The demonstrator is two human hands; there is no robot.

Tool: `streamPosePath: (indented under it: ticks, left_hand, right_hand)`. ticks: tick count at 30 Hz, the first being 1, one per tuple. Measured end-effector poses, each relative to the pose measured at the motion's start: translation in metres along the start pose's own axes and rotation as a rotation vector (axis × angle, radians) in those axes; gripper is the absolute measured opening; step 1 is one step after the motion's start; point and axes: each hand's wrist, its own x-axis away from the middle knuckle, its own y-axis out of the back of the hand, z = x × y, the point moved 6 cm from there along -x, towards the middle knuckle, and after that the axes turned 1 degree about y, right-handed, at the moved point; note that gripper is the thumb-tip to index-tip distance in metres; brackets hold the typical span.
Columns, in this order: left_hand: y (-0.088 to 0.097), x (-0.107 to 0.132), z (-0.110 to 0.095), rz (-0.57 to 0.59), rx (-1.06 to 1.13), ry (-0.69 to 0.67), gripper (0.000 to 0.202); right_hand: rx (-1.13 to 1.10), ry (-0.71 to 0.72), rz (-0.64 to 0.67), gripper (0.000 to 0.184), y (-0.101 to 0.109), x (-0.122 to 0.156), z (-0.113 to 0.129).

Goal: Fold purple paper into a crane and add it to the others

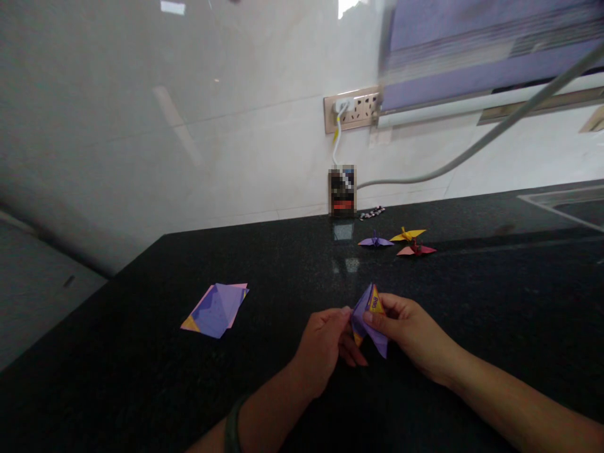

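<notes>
A partly folded piece of purple and yellow origami paper (364,309) is held up between my two hands, a little above the black counter. My right hand (406,327) pinches its right side, thumb in front and fingers behind. At the left edge of the paper, my left hand (328,343) closes its thumb and forefinger on it, with the other fingers curled below. Two pointed flaps hang at the bottom of the folded paper. To the left lie loose sheets of purple and pink paper (221,309), overlapping on the counter.
Three folded paper cranes stand toward the back: purple (375,241), yellow (408,234) and red-pink (417,250). A patterned strip (372,213) lies behind them. A blurred-out box (342,192) leans at the wall under a socket (352,111). A grey cable (472,148) crosses the upper right.
</notes>
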Motion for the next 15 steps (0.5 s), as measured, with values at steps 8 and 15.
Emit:
streamPosePath:
  ticks: [8,15]
  left_hand:
    - [0.0014,0.0005,0.0027,-0.017,-0.106,0.072,0.041]
    - [-0.0039,0.0014,0.0015,0.055,-0.134,0.035,0.036]
  right_hand:
    - [-0.005,0.028,-0.057,0.027,0.0024,-0.0020,0.0007]
    - [-0.072,0.037,-0.085,0.032,0.0071,-0.0043,-0.0044]
